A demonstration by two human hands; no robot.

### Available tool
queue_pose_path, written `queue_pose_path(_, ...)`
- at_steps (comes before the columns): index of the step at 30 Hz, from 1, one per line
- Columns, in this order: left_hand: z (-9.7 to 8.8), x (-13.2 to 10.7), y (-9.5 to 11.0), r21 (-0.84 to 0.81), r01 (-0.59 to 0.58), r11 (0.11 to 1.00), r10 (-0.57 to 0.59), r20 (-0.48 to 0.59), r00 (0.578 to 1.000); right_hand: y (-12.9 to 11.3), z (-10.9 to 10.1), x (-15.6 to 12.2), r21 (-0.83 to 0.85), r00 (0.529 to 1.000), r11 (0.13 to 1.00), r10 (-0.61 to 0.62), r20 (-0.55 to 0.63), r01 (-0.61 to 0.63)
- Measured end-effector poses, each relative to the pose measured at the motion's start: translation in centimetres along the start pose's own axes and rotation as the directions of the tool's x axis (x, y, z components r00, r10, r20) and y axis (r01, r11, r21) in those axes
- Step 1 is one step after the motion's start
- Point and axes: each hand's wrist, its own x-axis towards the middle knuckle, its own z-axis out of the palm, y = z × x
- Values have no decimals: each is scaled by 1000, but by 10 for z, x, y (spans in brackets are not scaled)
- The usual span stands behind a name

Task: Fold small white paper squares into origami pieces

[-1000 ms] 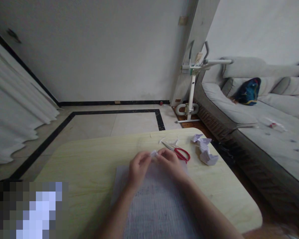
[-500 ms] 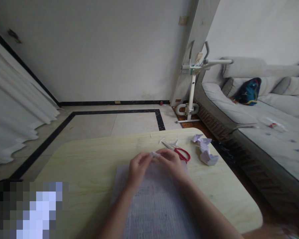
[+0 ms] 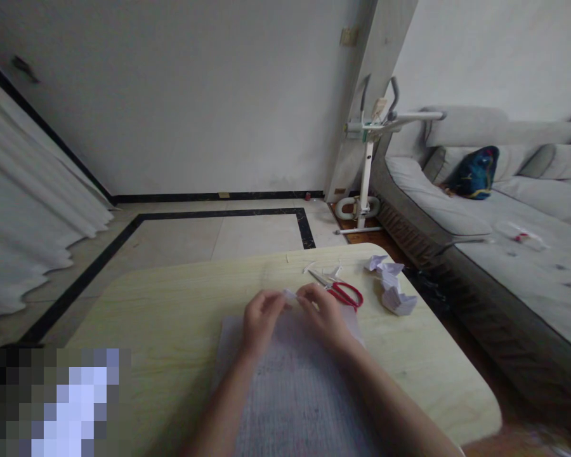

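Between my two hands is a small piece of white paper [image 3: 290, 294], mostly hidden by the fingers. My left hand [image 3: 263, 317] pinches its left side, and my right hand [image 3: 322, 312] pinches its right side. Both hands are held over the far end of a large sheet covered in writing [image 3: 285, 387]. Just beyond my right hand lie red-handled scissors [image 3: 345, 293], their blades pointing away to the left. Thin white paper scraps [image 3: 309, 267] are scattered around the blades. Several folded white paper pieces [image 3: 394, 287] sit to the right of the scissors.
Everything lies on a light wooden table [image 3: 162, 317] with rounded corners. To the right is a grey sofa [image 3: 518, 254] with a dark blue bag-like item [image 3: 478, 174] on it. An exercise machine [image 3: 367, 171] stands by the wall; a white curtain [image 3: 28, 209] hangs at left.
My fingers have shifted slightly on the small paper, and the hands have drawn a little to the left. The scissors and the folded pieces have stayed in place.
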Motion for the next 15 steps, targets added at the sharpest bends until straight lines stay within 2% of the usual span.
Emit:
queue_pose_path(4, 1, 0, -2, -65, 15, 998, -19, -50, 999, 2, 3, 0, 28, 995, 996, 84, -57, -82)
queue_pose_path(6, 1, 0, -2, -74, 25, 997, -28, -47, 998, 4, 4, 0, 40, 993, 993, 110, -48, -108)
queue_pose_path(10, 1, 1, -2, -40, 31, 999, -31, -14, 999, 6, 4, 0, -14, 998, 998, 55, -38, -55)
queue_pose_path(15, -1, 2, -4, -27, 52, 998, -51, 33, 998, 2, 2, 0, -36, 997, 998, 52, -55, -54)
